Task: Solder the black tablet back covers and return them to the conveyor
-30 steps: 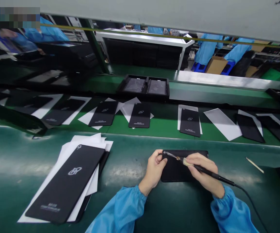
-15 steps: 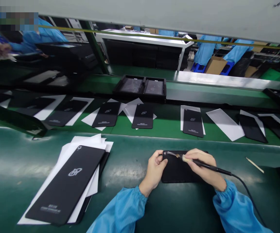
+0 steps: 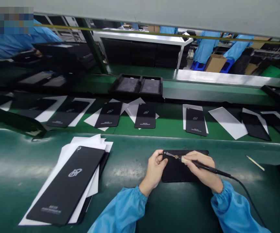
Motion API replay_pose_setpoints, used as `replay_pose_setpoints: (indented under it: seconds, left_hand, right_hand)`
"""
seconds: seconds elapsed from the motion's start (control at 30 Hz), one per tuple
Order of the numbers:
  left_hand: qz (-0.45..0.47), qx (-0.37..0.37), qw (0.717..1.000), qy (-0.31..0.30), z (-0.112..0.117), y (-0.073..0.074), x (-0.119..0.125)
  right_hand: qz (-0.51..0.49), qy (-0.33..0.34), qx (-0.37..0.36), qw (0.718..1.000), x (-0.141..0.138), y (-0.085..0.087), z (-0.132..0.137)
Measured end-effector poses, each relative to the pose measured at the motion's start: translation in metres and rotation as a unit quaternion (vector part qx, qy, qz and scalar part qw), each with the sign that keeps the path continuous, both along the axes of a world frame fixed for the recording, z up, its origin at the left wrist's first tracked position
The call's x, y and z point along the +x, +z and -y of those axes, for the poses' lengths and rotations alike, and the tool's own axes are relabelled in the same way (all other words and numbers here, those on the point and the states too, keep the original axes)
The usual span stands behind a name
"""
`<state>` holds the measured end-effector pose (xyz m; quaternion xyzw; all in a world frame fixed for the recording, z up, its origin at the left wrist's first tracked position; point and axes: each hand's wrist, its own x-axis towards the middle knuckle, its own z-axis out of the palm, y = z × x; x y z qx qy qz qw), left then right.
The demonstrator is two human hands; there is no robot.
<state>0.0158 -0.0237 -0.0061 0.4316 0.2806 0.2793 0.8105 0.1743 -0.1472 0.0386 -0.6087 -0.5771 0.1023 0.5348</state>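
Note:
My left hand [image 3: 154,172] grips the top left corner of a black phone back panel [image 3: 176,171] lying face down on the green bench mat [image 3: 130,207]. My right hand [image 3: 204,171] holds a soldering iron [image 3: 200,165] like a pen, with its metal tip resting near the panel's upper edge. A pale sleeve circles the iron near the tip, and its black cord runs off to the right. To my left, a black panel with a white logo [image 3: 65,184] lies on loose white sheets [image 3: 88,143].
A thin pale stick [image 3: 255,162] lies right of my hands. Beyond the mat, a green conveyor belt [image 3: 125,129] carries several black panels [image 3: 145,116] and white sheets. Behind it stands a black tray [image 3: 137,85]. Further back, people in blue smocks [image 3: 206,47] sit near a cardboard box [image 3: 215,63].
The panels on the conveyor have moved to the right. The view has turned slightly. My hands and the iron stay on the panel with only small shifts.

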Motion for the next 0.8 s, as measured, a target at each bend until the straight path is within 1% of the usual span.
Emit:
replay_pose_setpoints:
  seconds: [0.2, 0.37, 0.43, 0.6, 0.67, 0.8]
  left_hand:
    - [-0.002, -0.003, 1.000, -0.003, 0.000, -0.002, 0.000]
    - [-0.003, -0.006, 1.000, -0.006, 0.000, -0.001, 0.000]
    - [-0.005, -0.006, 1.000, -0.007, 0.000, -0.001, 0.000]
    - [-0.009, -0.008, 1.000, -0.005, 0.000, -0.001, 0.000]
    - [-0.011, -0.006, 1.000, -0.003, 0.001, -0.001, 0.000]
    - [-0.011, 0.001, 1.000, 0.001, 0.001, -0.001, 0.000]
  right_hand:
    - [0.008, 0.004, -0.002, 1.000, 0.000, -0.004, 0.000]
    - [0.033, 0.006, 0.001, 0.999, -0.006, -0.005, 0.003]
    - [0.046, -0.009, 0.009, 0.999, -0.010, -0.005, 0.006]
    - [0.051, -0.112, 0.055, 0.991, -0.019, -0.005, 0.016]
    - [0.056, -0.119, 0.057, 0.990, -0.022, -0.005, 0.016]
    - [0.060, -0.096, 0.046, 0.993, -0.028, -0.006, 0.014]
